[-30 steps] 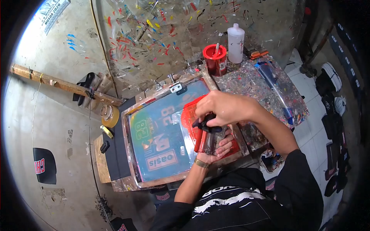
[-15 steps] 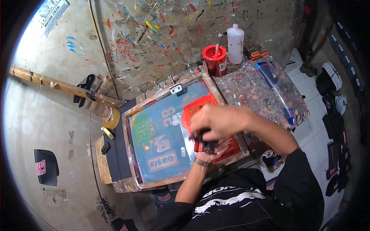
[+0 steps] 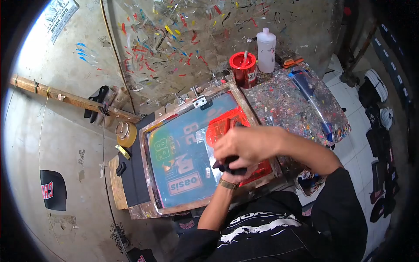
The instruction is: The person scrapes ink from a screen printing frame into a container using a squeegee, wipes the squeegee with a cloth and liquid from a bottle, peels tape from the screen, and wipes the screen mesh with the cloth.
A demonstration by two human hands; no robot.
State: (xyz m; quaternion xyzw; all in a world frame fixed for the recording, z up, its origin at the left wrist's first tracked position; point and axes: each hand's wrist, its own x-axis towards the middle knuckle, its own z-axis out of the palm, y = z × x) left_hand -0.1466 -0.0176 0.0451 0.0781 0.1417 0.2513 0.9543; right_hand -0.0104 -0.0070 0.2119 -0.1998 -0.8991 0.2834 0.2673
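My right hand (image 3: 244, 146) is closed around a dark object (image 3: 227, 166) over the red-inked right part of a screen frame (image 3: 155, 177). A red blade-like piece (image 3: 221, 131) shows just beyond its knuckles. Below it, my left hand (image 3: 234, 178), with a watch at the wrist, is mostly hidden, so its fingers cannot be made out. Red ink (image 3: 238, 114) covers the mesh around both hands. The blue-grey mesh (image 3: 196, 168) on the left carries reversed lettering and numbers.
Behind the frame stand a red ink can (image 3: 243, 74) and a white bottle (image 3: 266, 54). A paint-spattered table (image 3: 288, 100) extends right, bearing a blue-edged clear strip (image 3: 312, 102). Tape rolls (image 3: 125, 133) lie left. A metal hinge clamp (image 3: 199, 101) sits on the frame's far edge.
My right hand has moved down over my left, which is now more hidden. The red piece formerly below my right hand now shows beyond its knuckles.
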